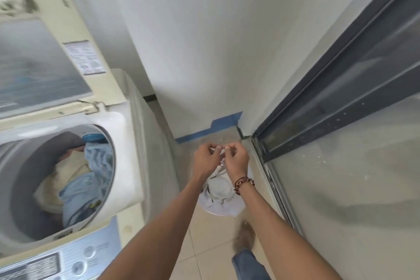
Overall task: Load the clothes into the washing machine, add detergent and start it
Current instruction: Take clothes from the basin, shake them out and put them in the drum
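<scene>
From my feed the washing machine looks like yellowed glossy plastic, soft crumpled cloth in the drum. Floor tiles smooth, wall matt paint, door frame dark dusty metal.

Count: two bare hands, left and right, are showing. One cream top-loading washing machine is standing left of them; one white round plastic basket is sitting beneath them. One beaded brown bracelet is circling the right wrist.
</scene>
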